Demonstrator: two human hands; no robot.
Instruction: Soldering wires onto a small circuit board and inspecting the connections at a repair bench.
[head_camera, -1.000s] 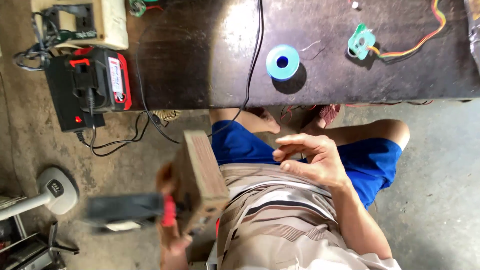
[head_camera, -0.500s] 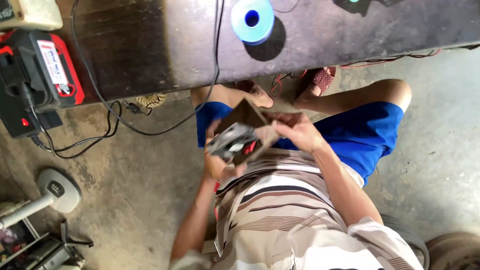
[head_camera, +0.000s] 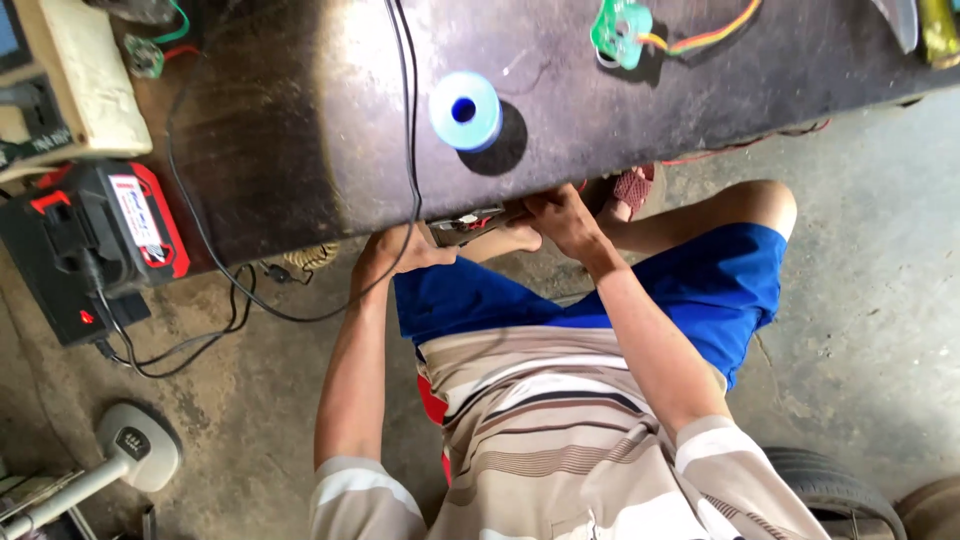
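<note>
Both my hands are at the near edge of the dark wooden table (head_camera: 300, 120). My left hand (head_camera: 400, 250) and my right hand (head_camera: 562, 215) grip a small grey device (head_camera: 465, 222) with red bits from either side. The table edge hides most of the device. A black cable (head_camera: 408, 150) runs across the table top and hangs down past my left hand. I sit with blue shorts and a striped shirt below the hands.
On the table lie a blue spool (head_camera: 465, 110) and a green connector (head_camera: 620, 25) with coloured wires. At the left are a beige box (head_camera: 75, 85) and a red-and-black battery unit (head_camera: 100, 240). A white stand base (head_camera: 135, 455) and a tyre (head_camera: 840, 490) rest on the concrete floor.
My hands have moved up from my lap to the table edge with the device. The wooden piece held a second ago is gone from sight.
</note>
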